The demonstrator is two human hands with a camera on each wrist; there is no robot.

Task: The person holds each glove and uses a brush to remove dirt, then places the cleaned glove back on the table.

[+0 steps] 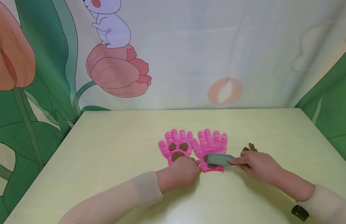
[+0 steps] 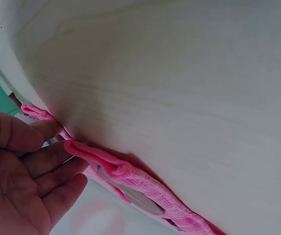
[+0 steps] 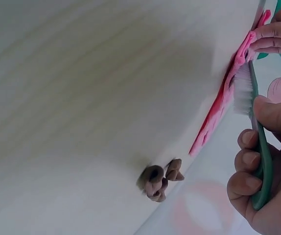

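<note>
Two pink knitted gloves with brown patches lie side by side on the table, fingers pointing away from me: the left glove point(image 1: 175, 143) and the right glove point(image 1: 209, 143). My left hand point(image 1: 185, 172) is at their cuffs, its fingertips touching the cuff edge point(image 2: 101, 159) in the left wrist view. My right hand point(image 1: 259, 166) grips the handle of a green brush point(image 3: 263, 156). The brush's white bristles point(image 3: 243, 90) rest against the right glove in the right wrist view. From the head view, the brush head covers part of that glove's brown patch.
Small brown objects point(image 3: 152, 183) lie on the table point(image 1: 119, 146) beyond my right hand, their kind unclear. A printed curtain point(image 1: 184, 62) hangs behind the table's far edge. A black item point(image 1: 300, 212) sits by my right sleeve.
</note>
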